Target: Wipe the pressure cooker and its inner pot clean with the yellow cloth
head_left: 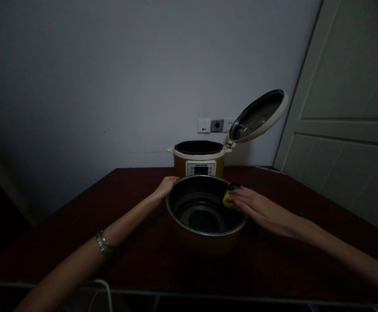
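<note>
A round metal inner pot (201, 206) is set on a dark red table (78, 242), directly ahead and between both forearms. Its far-left rim is clasped by the left hand (166, 187), the fingers hooked over the edge. A yellow sponge (228, 199) is held by the right hand (250, 203) against the inner wall on the right side; no long axis is presented by the round pot. Beyond it stands a rice cooker body (199, 158), its hinged lid (256, 116) raised, with a wall socket panel (216, 125) behind.
</note>
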`<state>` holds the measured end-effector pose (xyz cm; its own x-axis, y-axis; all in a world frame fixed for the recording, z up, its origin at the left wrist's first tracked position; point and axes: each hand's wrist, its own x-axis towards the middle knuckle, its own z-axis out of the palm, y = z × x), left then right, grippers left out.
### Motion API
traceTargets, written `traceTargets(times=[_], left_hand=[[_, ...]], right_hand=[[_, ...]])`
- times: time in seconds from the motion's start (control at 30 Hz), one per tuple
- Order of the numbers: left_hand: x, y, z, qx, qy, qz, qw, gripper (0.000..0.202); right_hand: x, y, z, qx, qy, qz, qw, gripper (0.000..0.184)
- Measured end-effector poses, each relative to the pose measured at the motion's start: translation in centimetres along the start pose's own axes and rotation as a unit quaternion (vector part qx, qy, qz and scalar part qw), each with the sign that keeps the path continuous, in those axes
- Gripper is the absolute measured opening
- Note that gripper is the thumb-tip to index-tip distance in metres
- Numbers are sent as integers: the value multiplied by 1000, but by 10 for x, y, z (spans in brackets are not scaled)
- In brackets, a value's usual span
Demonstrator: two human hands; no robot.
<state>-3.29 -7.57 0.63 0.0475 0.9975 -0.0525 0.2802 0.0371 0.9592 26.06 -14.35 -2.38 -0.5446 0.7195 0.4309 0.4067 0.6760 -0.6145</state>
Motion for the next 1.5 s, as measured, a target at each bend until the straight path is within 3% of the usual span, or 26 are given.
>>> traceTargets(times=[0.17,0.27,0.53,0.67,0.8,0.93,1.07,1.17,1.33,1.5], left_hand=[[22,-12,-9,41,57,37,997,20],[26,-17,-11,57,62,49,995,22],[29,-16,-11,93,60,55,992,23],[30,-16,-11,103,58,53,992,22],[30,-16,-11,130,50,69,988,24],[33,-15,-12,178,43,83,980,26],[36,-13,-16,294,20,115,949,31],[32,-8,-16,391,12,124,912,29],[19,8,-11,500,-3,128,857,27],[12,16,-10,512,-37,139,847,27]], right_hand=[[-6,-31,9,-91,-57,-28,994,38],[-8,-57,16,-100,-92,-11,991,42],[28,-115,42,89,-94,64,990,45],[42,-110,57,86,-88,20,992,53],[39,-98,62,-9,-116,-19,993,55],[45,-108,69,-140,-115,-25,983,57],[59,-119,84,-222,-127,-14,967,45],[57,-114,91,-251,-111,-31,961,32],[39,-100,78,-261,-128,-32,956,28],[28,-88,54,-252,-162,-70,952,24]])
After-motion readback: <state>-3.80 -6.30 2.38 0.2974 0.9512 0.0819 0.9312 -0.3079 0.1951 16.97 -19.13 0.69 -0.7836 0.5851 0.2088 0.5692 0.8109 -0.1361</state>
